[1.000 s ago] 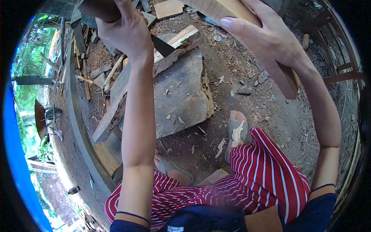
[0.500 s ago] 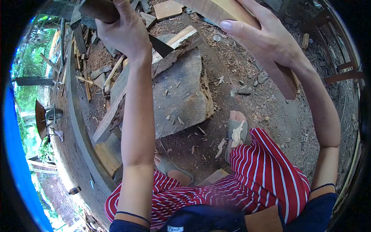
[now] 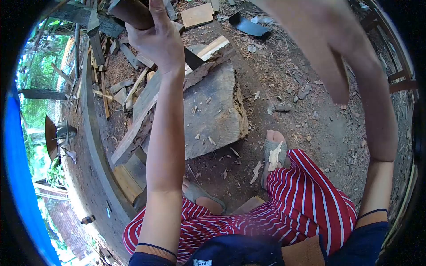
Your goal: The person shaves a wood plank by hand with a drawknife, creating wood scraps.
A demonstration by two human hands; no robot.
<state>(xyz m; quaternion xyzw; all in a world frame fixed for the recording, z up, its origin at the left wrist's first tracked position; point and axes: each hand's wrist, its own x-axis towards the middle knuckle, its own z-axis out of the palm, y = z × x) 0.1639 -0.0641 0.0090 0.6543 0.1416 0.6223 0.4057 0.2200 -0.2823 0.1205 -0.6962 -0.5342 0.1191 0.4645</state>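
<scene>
My left hand (image 3: 159, 46), at the upper left, is closed round the thick brown handle (image 3: 132, 14) of a chopping knife. Its dark blade (image 3: 192, 59) shows past my wrist, over a rough split log (image 3: 208, 66). That log lies across a broad, weathered wood block (image 3: 211, 106) on the ground. At the upper right, my right hand (image 3: 326, 20) is smeared by motion and holds a curved piece of wood (image 3: 338, 82). The lower end of this piece sticks out beside my wrist; its upper part is blurred and cut off by the frame edge.
Wood scraps (image 3: 195, 16) and a dark curved sheet (image 3: 248, 25) lie on the ground beyond the block. A long beam (image 3: 95, 142) runs along the left. My sandaled foot (image 3: 274, 153) stands right of the block, with chips around it.
My right hand has swung up with the curved piece of wood, blurring. The view has shifted slightly, and my left hand still grips the knife near the same place.
</scene>
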